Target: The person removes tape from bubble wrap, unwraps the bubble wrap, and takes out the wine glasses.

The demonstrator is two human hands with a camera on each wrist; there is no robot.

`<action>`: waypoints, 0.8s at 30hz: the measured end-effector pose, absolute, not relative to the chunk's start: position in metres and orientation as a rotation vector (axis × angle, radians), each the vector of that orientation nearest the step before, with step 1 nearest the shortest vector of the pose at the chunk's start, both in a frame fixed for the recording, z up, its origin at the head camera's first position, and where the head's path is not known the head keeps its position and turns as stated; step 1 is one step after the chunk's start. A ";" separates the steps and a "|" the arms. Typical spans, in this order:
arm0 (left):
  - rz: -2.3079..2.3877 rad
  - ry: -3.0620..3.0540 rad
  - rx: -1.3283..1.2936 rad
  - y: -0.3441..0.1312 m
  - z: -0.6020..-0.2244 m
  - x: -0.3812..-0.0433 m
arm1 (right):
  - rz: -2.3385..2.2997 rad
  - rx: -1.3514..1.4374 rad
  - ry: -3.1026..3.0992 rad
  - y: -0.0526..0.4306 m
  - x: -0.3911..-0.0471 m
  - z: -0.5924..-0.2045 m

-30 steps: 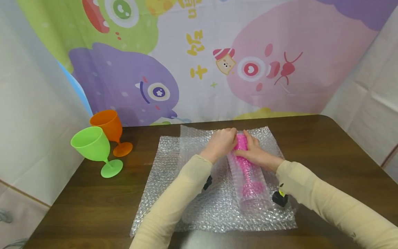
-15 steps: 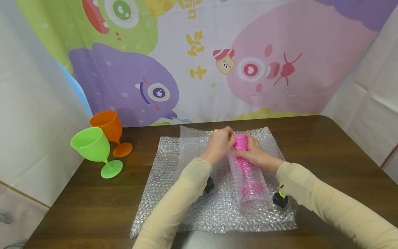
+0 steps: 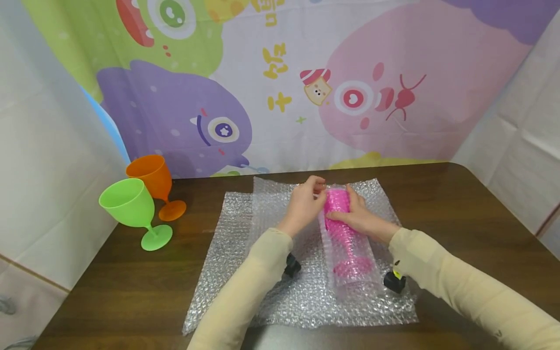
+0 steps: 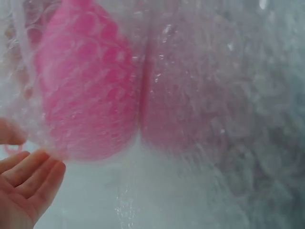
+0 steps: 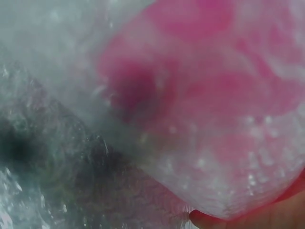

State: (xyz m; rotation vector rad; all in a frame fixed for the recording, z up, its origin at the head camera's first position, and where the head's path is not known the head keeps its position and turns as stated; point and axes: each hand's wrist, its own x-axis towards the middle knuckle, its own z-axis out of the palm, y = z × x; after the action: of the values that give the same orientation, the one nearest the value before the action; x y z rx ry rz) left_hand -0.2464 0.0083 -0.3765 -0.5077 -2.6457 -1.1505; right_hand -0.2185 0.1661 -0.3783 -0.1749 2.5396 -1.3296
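A pink plastic goblet [image 3: 339, 204] lies on its side inside a clear bubble wrap layer [image 3: 356, 289], bowl end away from me and foot towards me. My right hand [image 3: 360, 216] grips the wrapped bowl, thumb across the top and fingers down its far right side. My left hand [image 3: 306, 201] is at the left of the goblet's rim, its thumb and loosely bent fingers apart. In the left wrist view, that hand's fingertips [image 4: 57, 167] are right at the wrap's edge by the rim. The right wrist view is blurred, with a fingertip [image 5: 202, 219] under the wrap.
A wide bubble wrap sheet [image 3: 223, 272] covers the middle of the dark wooden table [image 3: 109, 291]. An orange goblet [image 3: 155, 177] and a green goblet [image 3: 133, 204] stand at the left. A cartoon-printed cloth [image 3: 280, 136] hangs behind the table.
My left hand has drawn back a little to the left from the goblet's rim, its fingers loosening. The wrapped goblet has rolled slightly left under my right hand.
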 end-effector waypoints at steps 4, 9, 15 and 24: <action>-1.302 -2.629 -0.519 0.003 -0.377 -0.247 | -1.335 -0.165 2.532 0.166 -0.219 -0.377; -1.285 -2.717 -0.541 0.001 -0.375 -0.247 | -1.315 -0.176 2.547 0.168 -0.220 -0.376; -1.139 -2.767 -0.538 0.006 -0.378 -0.247 | -1.302 -0.183 2.561 0.167 -0.220 -0.375; -1.102 -2.692 -0.460 0.005 -0.384 -0.246 | -1.327 -0.164 2.562 0.168 -0.220 -0.379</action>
State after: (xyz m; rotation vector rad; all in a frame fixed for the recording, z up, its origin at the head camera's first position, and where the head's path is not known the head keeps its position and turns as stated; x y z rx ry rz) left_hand -0.2459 0.0053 -0.3835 -0.4604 -2.6921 -1.1016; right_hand -0.2196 0.1678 -0.3791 -0.1644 2.5620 -1.3272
